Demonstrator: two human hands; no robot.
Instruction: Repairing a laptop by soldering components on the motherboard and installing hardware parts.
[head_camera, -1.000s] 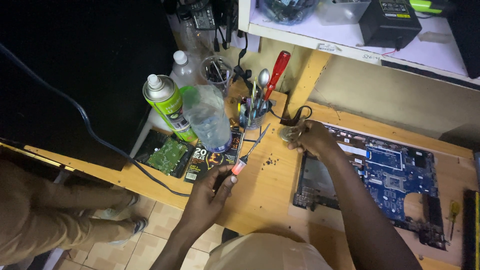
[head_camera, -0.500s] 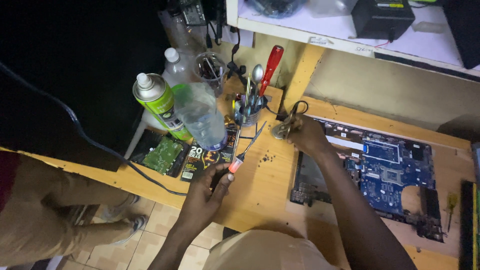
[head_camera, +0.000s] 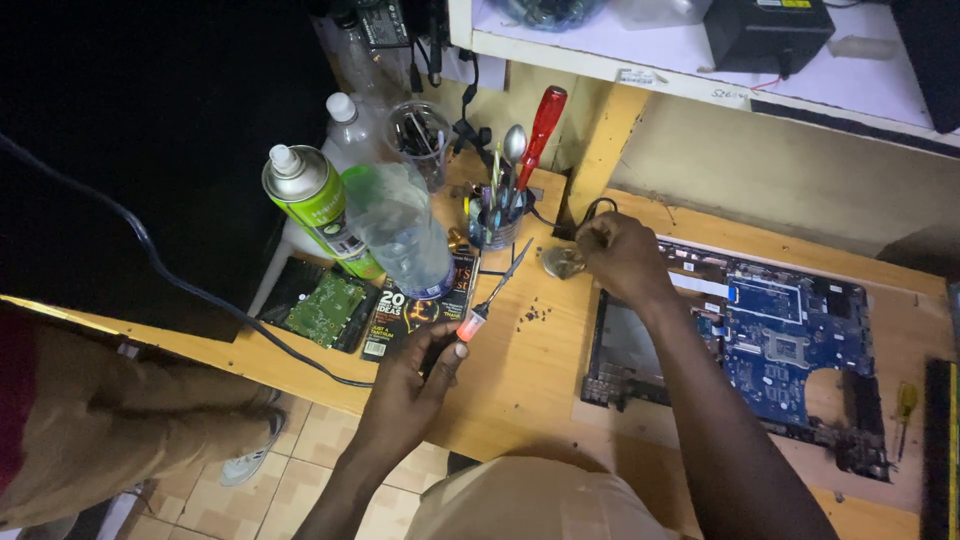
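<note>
My left hand (head_camera: 412, 380) grips a soldering iron (head_camera: 492, 298) by its orange collar, the metal tip slanting up and right over the wooden table (head_camera: 520, 370). My right hand (head_camera: 615, 255) is closed on a small round metallic tin (head_camera: 560, 262) resting on the table, just past the iron's tip. A blue laptop motherboard (head_camera: 770, 340) lies to the right, under my right forearm.
A green spray can (head_camera: 312, 205) and a clear plastic bottle (head_camera: 400, 232) stand at the left. A cup of tools with a red-handled screwdriver (head_camera: 542, 125) is behind the tin. A green circuit board (head_camera: 322, 308) and a magazine (head_camera: 425, 312) lie near the table edge. Another person's legs (head_camera: 120, 420) are at the left.
My right hand with the tin has shifted slightly left along the table. The left hand keeps the soldering iron in nearly the same place.
</note>
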